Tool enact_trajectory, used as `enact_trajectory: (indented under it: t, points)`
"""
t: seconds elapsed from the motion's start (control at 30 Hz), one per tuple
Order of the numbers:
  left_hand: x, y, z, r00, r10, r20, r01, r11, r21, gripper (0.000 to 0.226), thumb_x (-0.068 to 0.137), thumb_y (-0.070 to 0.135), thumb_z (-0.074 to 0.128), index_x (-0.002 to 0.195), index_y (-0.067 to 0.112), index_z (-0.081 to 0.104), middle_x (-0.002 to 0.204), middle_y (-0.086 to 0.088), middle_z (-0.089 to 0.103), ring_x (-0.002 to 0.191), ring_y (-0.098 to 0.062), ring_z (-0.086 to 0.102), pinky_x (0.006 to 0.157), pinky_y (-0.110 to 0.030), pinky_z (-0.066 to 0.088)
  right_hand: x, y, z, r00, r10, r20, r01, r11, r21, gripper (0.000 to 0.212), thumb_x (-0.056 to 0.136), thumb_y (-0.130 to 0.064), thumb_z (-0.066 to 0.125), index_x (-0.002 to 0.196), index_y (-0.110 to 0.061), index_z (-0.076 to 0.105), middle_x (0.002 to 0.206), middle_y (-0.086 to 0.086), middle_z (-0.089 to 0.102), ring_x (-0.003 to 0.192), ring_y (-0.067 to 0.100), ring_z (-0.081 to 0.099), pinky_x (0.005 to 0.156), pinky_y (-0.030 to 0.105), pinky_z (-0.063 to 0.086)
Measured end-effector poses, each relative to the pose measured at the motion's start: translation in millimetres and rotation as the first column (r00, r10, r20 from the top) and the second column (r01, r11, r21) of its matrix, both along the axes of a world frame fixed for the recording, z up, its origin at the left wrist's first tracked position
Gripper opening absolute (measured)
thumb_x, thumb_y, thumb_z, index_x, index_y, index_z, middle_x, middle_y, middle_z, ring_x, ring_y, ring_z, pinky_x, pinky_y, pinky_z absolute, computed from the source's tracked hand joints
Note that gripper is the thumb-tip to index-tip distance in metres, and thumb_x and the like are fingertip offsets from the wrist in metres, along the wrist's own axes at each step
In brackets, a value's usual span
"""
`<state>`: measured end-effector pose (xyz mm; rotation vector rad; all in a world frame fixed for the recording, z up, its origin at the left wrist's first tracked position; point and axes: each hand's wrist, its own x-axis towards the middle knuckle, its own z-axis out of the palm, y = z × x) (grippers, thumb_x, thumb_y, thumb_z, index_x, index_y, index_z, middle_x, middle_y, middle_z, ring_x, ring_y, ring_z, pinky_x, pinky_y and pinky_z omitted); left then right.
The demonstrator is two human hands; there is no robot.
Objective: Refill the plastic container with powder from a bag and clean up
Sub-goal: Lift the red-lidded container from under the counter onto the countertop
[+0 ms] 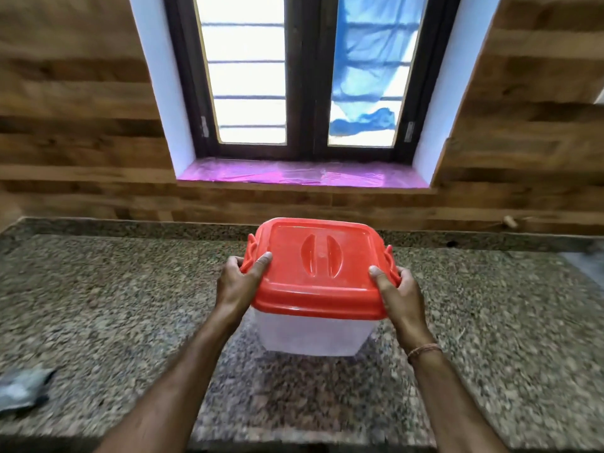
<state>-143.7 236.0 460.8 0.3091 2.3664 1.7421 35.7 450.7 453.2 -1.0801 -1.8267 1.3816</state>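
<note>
Hands (240, 279) (397, 294) hold lidded container (310, 335) above counter (98, 305).

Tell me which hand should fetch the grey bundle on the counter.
Left. The grey bundle lies far left, nearer the left hand; the right hand would have to cross the container both grip.
</note>
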Motion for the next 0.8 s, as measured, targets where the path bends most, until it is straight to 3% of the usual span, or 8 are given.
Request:
enact_trajectory:
  t: [0.1,0.23,0.3,0.43,0.53,0.63,0.7,0.8]
  points:
    - [-28,47,-12,1.000,0.020,0.009,-0.020,0.999,-0.041,0.051,0.087,0.059,0.070,0.109,0.013,0.061,0.099,-0.005,0.072,0.079,-0.017,0.068,0.059,-0.028,0.049,-31,48,-7,0.999,0.018,0.047,-0.018,1.000,-0.010,0.081,0.064,-0.073,0.064,0.127,-0.022,0.060,0.114,0.006,0.073,0.098,0.026,0.072,0.091,0.050,0.059]
    - [-48,72,-32,0.999,0.015,0.051,-0.011,0.996,-0.083,0.051,0.089,0.056,0.069,0.111,0.011,0.060,0.101,-0.007,0.071,0.080,-0.017,0.067,0.060,-0.030,0.050,-51,78,-25,0.992,0.065,0.112,-0.060,0.997,-0.045,0.083,0.064,-0.074,0.065,0.128,-0.022,0.055,0.115,0.006,0.070,0.097,0.026,0.071,0.089,0.051,0.061]
    - [-59,72,-42,0.998,0.029,0.064,-0.022,0.994,-0.107,0.059,0.083,0.068,0.065,0.108,0.015,0.061,0.099,-0.006,0.071,0.083,-0.021,0.068,0.066,-0.034,0.054,-58,86,-29,0.986,0.093,0.141,-0.090,0.995,-0.032,0.079,0.066,-0.074,0.063,0.126,-0.025,0.049,0.120,0.008,0.067,0.099,0.027,0.070,0.088,0.051,0.061]
    - [-88,78,-44,0.995,-0.009,0.104,0.030,0.978,-0.205,0.080,0.076,0.088,0.049,0.108,0.016,0.064,0.097,-0.006,0.073,0.087,-0.025,0.070,0.071,-0.036,0.055,-81,102,-23,0.974,0.082,0.213,-0.092,0.995,0.035,0.085,0.083,-0.072,0.058,0.147,-0.019,0.040,0.134,0.013,0.062,0.109,0.031,0.066,0.092,0.046,0.057]
    - [-97,88,-38,0.988,-0.031,0.148,0.060,0.979,-0.194,0.074,0.089,0.080,0.044,0.088,0.010,0.066,0.087,-0.011,0.074,0.073,-0.025,0.069,0.064,-0.035,0.053,-96,115,-27,0.939,0.057,0.339,-0.095,0.991,0.095,0.096,0.070,-0.100,0.026,0.122,-0.026,0.058,0.108,0.006,0.073,0.091,0.030,0.072,0.085,0.050,0.061]
    - [-104,91,-43,0.990,-0.009,0.143,0.038,0.978,-0.204,0.067,0.099,0.069,0.037,0.084,0.010,0.065,0.081,-0.011,0.074,0.069,-0.027,0.071,0.065,-0.038,0.059,-104,119,-28,0.913,0.040,0.406,-0.093,0.989,0.112,0.076,0.085,-0.088,0.029,0.115,-0.024,0.059,0.091,0.004,0.071,0.078,0.027,0.073,0.077,0.049,0.064]
    - [-109,87,-46,0.976,0.012,0.218,0.022,0.988,-0.152,0.067,0.103,0.062,0.034,0.089,0.006,0.068,0.078,-0.010,0.073,0.068,-0.026,0.072,0.067,-0.042,0.062,-105,120,-27,0.909,0.037,0.416,-0.084,0.992,0.095,0.063,0.095,-0.076,0.035,0.116,-0.022,0.058,0.089,0.005,0.071,0.076,0.026,0.073,0.075,0.049,0.065]
    - [-109,72,-55,0.862,-0.035,0.506,0.019,0.999,0.037,0.055,0.107,0.046,0.040,0.090,0.000,0.066,0.073,-0.012,0.066,0.052,-0.018,0.065,0.052,-0.033,0.056,-109,120,-31,0.911,0.045,0.410,-0.085,0.993,0.080,0.063,0.093,-0.077,0.036,0.115,-0.021,0.058,0.089,0.006,0.072,0.075,0.027,0.074,0.072,0.050,0.065]
